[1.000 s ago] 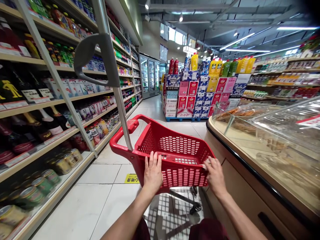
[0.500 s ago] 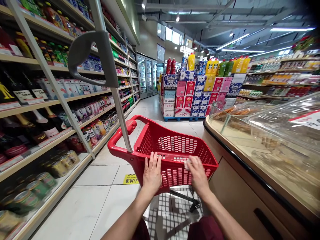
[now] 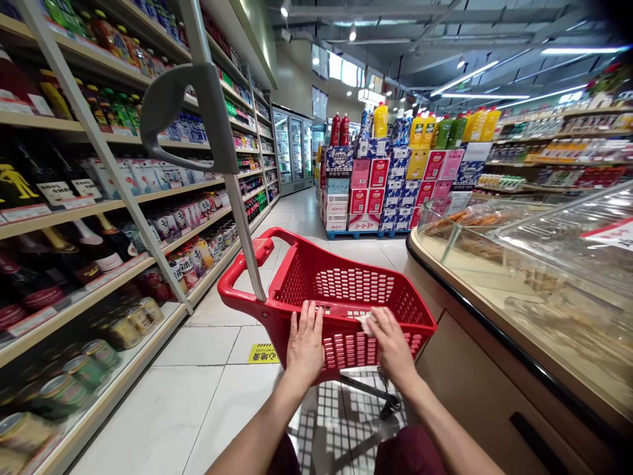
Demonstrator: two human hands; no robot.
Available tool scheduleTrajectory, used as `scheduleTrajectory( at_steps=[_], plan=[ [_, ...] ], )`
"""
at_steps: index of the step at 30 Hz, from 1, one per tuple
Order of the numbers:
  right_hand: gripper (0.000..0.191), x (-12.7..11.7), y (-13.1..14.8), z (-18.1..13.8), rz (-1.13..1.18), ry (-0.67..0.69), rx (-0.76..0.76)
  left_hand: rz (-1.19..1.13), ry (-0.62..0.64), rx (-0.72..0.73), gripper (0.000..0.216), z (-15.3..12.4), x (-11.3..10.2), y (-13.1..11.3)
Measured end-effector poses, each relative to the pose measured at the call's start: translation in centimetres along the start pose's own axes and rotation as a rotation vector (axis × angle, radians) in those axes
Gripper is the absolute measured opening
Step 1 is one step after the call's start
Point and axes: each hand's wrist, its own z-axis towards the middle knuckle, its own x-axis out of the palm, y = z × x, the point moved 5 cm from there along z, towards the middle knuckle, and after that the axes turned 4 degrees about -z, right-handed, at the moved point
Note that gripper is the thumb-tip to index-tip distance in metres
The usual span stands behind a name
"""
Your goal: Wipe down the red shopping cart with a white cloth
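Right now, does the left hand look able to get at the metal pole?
Probably yes: the left hand rests on the near rim of the red cart, close to the foot of the metal pole, and nothing appears between them.

Cart (image 3: 341, 321): red, sides perforated in rows. Wad (image 3: 366, 324) in hand (image 3: 395, 346): white. Pole (image 3: 247, 239): silver; grip (image 3: 221, 119): dark grey. Floor (image 3: 190, 396): whitish tiles; shadow (image 3: 324, 412) chequered. Sticker (image 3: 264, 354): yellow, black lettering. Trousers (image 3: 409, 454): maroon. Table (image 3: 459, 363): beige, black-edged.

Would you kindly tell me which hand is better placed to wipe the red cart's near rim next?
Probably the right hand: it holds a white wad at the rim; the left hand, resting there, shows none.
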Motion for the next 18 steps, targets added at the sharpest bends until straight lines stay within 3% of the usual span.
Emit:
scheduleTrajectory(
  at_steps=[4, 6, 10, 12, 16, 18],
  plan=[
    [0.047, -1.0, -4.3, -1.2, -0.128, -0.083, 0.238, 0.000, -0.008, 0.017, 0.063, 0.0, 0.1, -0.1],
    [0.050, -0.7, -2.9, -0.7, -0.118, -0.072, 0.232, 0.001, -0.009, 0.007, 0.062, 0.0, 0.1, -0.2],
    [0.054, 0.6, 2.6, 0.7, 0.020, 0.023, -0.020, -0.004, 0.003, 0.009, 0.063, 0.0, -0.1, -0.3],
    [0.052, 0.4, 2.0, 0.5, 0.022, 0.015, -0.022, -0.006, 0.004, 0.023, 0.064, -0.1, -0.1, -0.3],
    [0.049, -0.6, -2.3, -0.5, -0.088, -0.071, 0.228, -0.014, 0.010, 0.028, 0.063, -0.2, -0.1, -0.6],
    [0.051, -0.3, -1.7, -0.2, -0.078, -0.065, 0.201, -0.017, 0.015, 0.018, 0.063, -0.2, 0.0, -0.8]
  ],
)
